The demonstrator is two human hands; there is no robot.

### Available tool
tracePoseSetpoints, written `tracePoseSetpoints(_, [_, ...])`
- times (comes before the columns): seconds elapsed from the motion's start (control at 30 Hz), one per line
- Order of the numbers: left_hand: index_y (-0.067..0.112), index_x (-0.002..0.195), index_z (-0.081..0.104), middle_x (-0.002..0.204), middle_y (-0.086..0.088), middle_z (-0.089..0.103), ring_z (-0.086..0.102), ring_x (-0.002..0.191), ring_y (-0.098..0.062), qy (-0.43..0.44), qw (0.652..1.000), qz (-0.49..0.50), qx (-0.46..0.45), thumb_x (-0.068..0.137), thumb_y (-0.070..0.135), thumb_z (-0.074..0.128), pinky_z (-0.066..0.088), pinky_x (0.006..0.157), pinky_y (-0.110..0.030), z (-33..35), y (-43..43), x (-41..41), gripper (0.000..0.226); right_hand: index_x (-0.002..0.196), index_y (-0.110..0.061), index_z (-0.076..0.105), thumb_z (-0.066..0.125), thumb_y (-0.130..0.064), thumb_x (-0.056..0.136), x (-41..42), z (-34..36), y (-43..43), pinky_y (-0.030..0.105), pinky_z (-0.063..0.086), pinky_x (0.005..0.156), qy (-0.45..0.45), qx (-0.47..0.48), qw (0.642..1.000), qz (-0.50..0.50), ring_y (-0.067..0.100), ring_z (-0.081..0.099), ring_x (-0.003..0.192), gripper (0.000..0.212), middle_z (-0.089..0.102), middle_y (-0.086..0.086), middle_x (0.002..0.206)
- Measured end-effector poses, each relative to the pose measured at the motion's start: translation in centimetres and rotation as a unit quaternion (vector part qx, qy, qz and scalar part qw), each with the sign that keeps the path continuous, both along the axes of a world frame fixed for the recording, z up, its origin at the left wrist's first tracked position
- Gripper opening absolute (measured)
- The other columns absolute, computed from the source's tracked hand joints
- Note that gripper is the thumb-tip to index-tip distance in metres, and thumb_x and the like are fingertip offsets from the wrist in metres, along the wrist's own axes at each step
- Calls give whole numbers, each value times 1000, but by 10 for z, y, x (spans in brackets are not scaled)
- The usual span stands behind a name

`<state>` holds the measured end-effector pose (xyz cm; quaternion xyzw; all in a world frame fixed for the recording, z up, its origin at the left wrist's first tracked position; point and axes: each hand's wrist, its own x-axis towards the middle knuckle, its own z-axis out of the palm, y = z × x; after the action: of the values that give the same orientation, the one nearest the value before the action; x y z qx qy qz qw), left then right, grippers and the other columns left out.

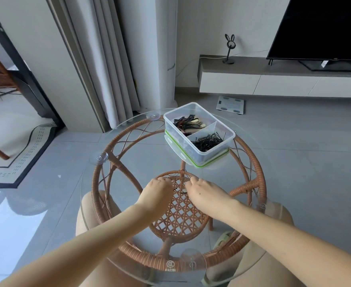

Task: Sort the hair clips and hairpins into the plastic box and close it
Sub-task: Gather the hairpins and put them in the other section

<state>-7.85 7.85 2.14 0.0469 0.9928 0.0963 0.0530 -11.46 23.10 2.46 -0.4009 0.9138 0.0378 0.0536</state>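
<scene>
left hand: knuckles up, fingers curled down onto the glass surface, nearer the camera than the plastic box; whether this grip pinches anything cannot be told, the fingertips being hidden under the hand.

right hand: same posture, just beside the left hand; fingers bent down toward the glass; grip state likewise cannot be told.

loose hairpins: a few thin black pins lying on the glass in the narrow gap between the two hands, well on the near side of the plastic box.

plastic box: clear, rectangular, open, standing at the far edge of the surface, with an inner divider making two compartments.

hair clips: black, brown and cream, heaped in the box's far compartment.

sorted hairpins: a tangle of black pins in the box's near compartment.

lid: green-rimmed, lying flat under the box, its edge showing on the near side.

wicker frame: round rattan base seen through the glass, below the box and hands, with a woven lower shelf beneath the hands.

bathroom scale: on the floor beyond the box.

television: on a low cabinet, far right of the box.
</scene>
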Motion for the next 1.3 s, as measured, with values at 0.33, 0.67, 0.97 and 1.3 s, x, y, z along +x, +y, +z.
tracePoseSetpoints(0.33, [8,85,53,87,-7,57,52,77,-25,106,984,-12,145,87,-3,42,42,66,-31,64,11,-53,15,102,-7,48,32,9,83,-26,48,46,22,35,63,50,-156,977,-134,19,49,79,30,53,11,103])
tracePoseSetpoints(0.67, [1,79,62,89,-19,61,53,81,-34,213,961,96,148,86,4,44,39,65,-34,57,21,-139,20,95,-6,49,34,16,77,-118,67,39,46,49,77,34,-138,976,-165,33,56,92,32,55,13,102])
tracePoseSetpoints(0.97, [4,132,37,133,-24,43,47,118,-40,40,947,261,181,92,31,44,42,93,-41,43,-19,-179,49,97,-11,63,48,-2,84,-115,52,44,38,52,72,38,-224,941,-252,31,60,86,22,68,10,98])
tracePoseSetpoints(1.3, [10,65,49,64,-5,50,49,71,-30,65,927,236,285,75,3,41,31,49,-26,51,-28,-182,15,74,-7,49,53,-11,85,-73,37,21,46,60,63,-263,-505,651,-501,27,66,48,12,69,20,64])
